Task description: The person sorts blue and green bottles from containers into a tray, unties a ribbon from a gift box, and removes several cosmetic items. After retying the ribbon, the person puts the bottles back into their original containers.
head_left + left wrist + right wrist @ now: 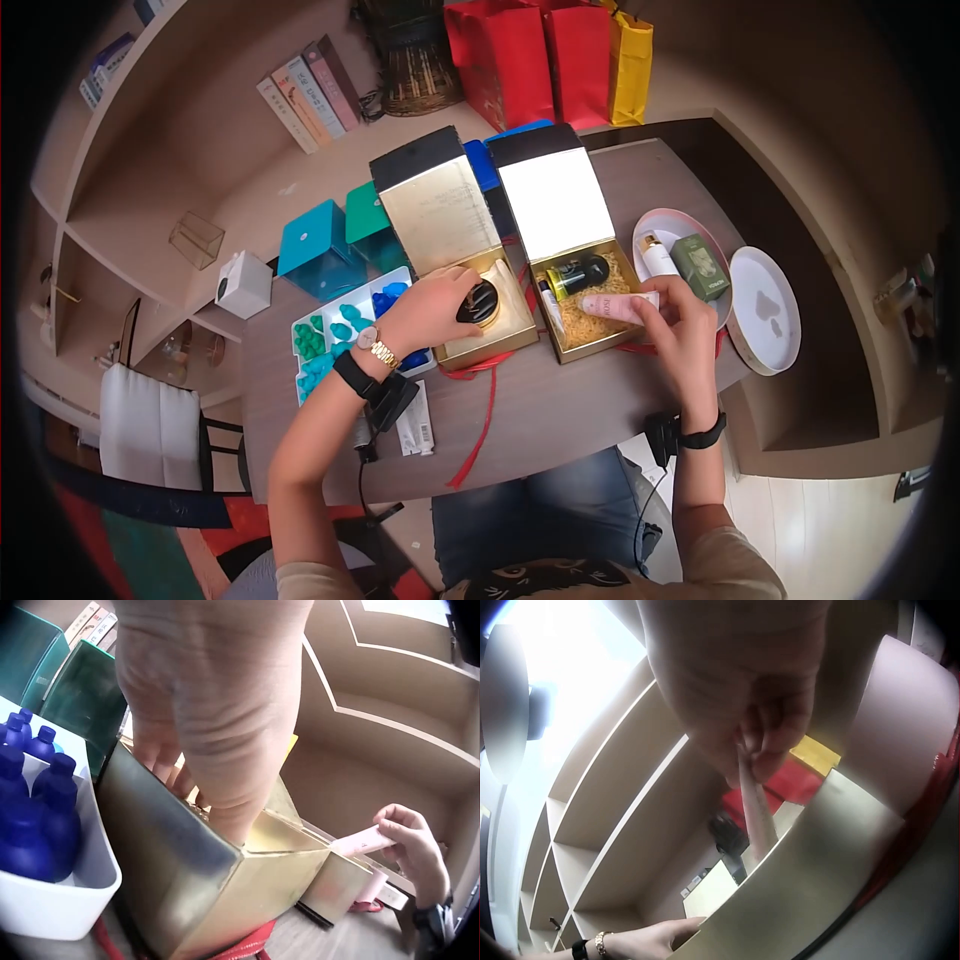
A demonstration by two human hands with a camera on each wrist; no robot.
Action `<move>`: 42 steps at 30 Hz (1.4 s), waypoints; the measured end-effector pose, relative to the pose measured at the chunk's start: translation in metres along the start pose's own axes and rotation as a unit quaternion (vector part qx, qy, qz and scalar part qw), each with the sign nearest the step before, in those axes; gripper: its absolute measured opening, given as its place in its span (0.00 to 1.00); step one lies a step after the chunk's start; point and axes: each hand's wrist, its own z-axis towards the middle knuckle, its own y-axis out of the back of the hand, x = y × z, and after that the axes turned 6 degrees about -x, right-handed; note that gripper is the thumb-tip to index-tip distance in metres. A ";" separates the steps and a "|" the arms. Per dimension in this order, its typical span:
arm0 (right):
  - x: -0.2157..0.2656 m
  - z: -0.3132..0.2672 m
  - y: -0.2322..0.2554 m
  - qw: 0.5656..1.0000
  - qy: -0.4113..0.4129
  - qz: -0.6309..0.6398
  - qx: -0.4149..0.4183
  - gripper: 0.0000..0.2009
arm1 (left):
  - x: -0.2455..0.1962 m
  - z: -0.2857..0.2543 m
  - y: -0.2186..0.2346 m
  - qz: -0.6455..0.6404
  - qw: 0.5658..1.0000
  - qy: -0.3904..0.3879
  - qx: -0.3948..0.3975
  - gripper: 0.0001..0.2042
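Left, as I see it from my remote station: the person's left hand (437, 303) curls thumb and fingers around a squat, round, glossy black jar (486, 301) inside an open gold cardboard box (500, 351). Centre right, a second open gold cardboard box (595, 346), bedded with straw-coloured shredded filler (602, 322), holds a yellow-green bottle with a black cap (568, 278). Over its right side hangs a slim pale-pink tube (612, 306), thin end pinched between thumb and fingers of the right hand (683, 328). I would lower the tube thick end first, clear of the wall, and bed it beside the bottle with a light pinch, lest it crease. In my head view its long axis runs nearly level across the frame, thick end leftward; my right wrist view shows that end dipping toward the box.
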 end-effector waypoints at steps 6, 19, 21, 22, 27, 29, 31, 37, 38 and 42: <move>-0.007 0.018 -0.010 0.999 -0.010 0.027 0.046 0.05 | -0.005 -0.011 -0.005 0.035 0.997 -0.035 -0.058 0.27; -0.021 0.029 -0.037 0.956 0.172 -0.221 0.082 0.17 | -0.015 -0.167 0.047 0.062 0.985 0.087 -0.138 0.10; -0.019 0.027 -0.037 0.959 0.134 -0.221 0.121 0.17 | -0.001 -0.194 0.048 0.074 0.987 0.090 -0.113 0.10; -0.023 0.027 -0.037 0.952 0.156 -0.233 0.121 0.16 | 0.003 -0.205 0.047 0.061 0.989 0.099 -0.087 0.14; -0.014 0.027 -0.036 0.910 0.180 -0.334 0.168 0.10 | 0.016 -0.233 0.033 0.054 0.994 0.086 -0.048 0.20; -0.014 0.028 -0.036 0.914 0.196 -0.315 0.166 0.09 | 0.016 -0.234 0.029 0.062 0.995 0.080 -0.023 0.21; -0.020 0.026 -0.037 0.920 0.208 -0.295 0.152 0.08 | 0.012 -0.233 0.029 0.089 0.993 0.069 -0.024 0.22; -0.004 0.000 -0.018 0.951 0.227 -0.191 0.088 0.07 | 0.007 -0.225 0.020 0.145 0.988 0.043 -0.016 0.20; -0.004 -0.006 -0.011 0.956 0.227 -0.171 0.075 0.06 | 0.002 -0.223 0.026 0.115 0.992 0.047 -0.025 0.18; -0.015 -0.027 0.000 0.966 0.220 -0.131 0.033 0.08 | -0.009 -0.217 0.041 -0.021 0.992 0.126 -0.006 0.20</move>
